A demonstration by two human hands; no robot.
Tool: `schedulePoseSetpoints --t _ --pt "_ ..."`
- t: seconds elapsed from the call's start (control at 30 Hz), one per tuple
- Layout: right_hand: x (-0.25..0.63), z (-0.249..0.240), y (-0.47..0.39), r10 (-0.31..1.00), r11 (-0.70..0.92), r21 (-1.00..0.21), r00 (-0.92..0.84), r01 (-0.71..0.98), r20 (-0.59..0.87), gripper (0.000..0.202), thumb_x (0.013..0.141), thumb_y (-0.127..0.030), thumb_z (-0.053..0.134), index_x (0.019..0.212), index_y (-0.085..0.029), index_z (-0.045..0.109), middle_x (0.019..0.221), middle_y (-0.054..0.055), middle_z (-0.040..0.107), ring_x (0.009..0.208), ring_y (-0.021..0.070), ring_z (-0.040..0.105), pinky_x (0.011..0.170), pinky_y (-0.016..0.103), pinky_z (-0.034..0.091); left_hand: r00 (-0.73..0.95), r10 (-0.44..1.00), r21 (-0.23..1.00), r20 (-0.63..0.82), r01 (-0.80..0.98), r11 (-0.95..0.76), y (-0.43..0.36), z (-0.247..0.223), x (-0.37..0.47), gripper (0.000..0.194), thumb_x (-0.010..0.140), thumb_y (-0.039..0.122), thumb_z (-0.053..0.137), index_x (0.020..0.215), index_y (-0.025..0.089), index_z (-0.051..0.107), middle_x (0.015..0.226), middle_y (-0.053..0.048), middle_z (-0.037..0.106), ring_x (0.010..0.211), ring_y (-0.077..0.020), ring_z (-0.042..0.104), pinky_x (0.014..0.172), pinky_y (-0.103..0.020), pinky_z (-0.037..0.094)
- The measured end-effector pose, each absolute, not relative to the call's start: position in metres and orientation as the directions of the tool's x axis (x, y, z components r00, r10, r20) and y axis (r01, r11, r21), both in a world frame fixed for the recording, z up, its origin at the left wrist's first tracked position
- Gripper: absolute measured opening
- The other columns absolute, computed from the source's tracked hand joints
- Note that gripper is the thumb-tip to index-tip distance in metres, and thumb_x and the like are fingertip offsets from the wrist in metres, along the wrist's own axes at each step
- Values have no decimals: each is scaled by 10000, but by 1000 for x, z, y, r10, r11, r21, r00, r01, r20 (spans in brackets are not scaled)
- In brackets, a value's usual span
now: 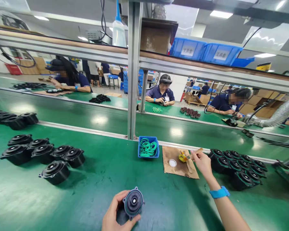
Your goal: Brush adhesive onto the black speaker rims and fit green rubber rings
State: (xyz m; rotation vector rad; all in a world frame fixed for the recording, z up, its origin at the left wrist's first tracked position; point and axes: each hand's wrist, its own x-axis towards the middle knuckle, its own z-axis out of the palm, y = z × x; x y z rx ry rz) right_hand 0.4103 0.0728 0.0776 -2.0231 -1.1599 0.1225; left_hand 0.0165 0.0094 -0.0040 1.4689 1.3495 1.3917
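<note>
Bench space point(156, 181) separates the held black housing point(134, 202) from the cardboard's point(177, 169) edge.

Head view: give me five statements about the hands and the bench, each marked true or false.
1. The left hand holds a black part. True.
2. The right hand is empty. False: the right hand holds a stick.
3. The blue bin contains green rings. True.
4. The white disc lies in the bin. False: the disc lies on the cardboard.
5. A blue wristband is around the right wrist. True.
</note>
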Motion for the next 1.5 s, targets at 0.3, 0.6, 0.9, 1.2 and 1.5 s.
schedulePoseSetpoints --t 0.3,0.6,0.9,1.2,1.5 --pt "414 73 76 712 -269 -708 630 653 310 642 712 -788 411 558 -202 622 562 133 696 576 298 670 583 367 472 -114 965 953 237 219 -208 12 -9 14 593 541 594 837 974 220 681 1061 -84 736 966 -311 720 915 -431 573" --pt "425 65 72 752 -223 -757 603 615 268 621 718 -743 457 662 -160 663 625 138 716 553 266 667 508 329 494 -126 964 955 234 216 -204 11 -7 15 592 545 607 830 971 225 679 1057 -77 739 970 -307 714 913 -418 565" --pt "416 79 49 838 -110 -737 461 667 292 421 701 -587 570 678 -182 683 574 53 682 535 219 608 512 283 431 -150 956 952 252 215 -217 11 -7 18 642 539 691 797 950 213 680 1036 -84 739 951 -298 714 891 -396 573" --pt "419 74 61 748 -73 -840 587 538 311 540 673 -691 620 716 -157 690 626 92 700 593 243 640 562 318 497 -106 962 946 253 235 -223 12 -14 15 666 579 716 769 1004 217 656 1075 -89 723 977 -307 704 918 -428 549" --pt "417 48 72 608 -91 -924 755 372 244 726 587 -825 595 752 -121 660 507 61 631 441 195 564 430 308 471 -112 958 943 265 236 -234 12 -14 15 653 572 686 790 1002 211 668 1065 -90 733 958 -301 713 894 -414 566"
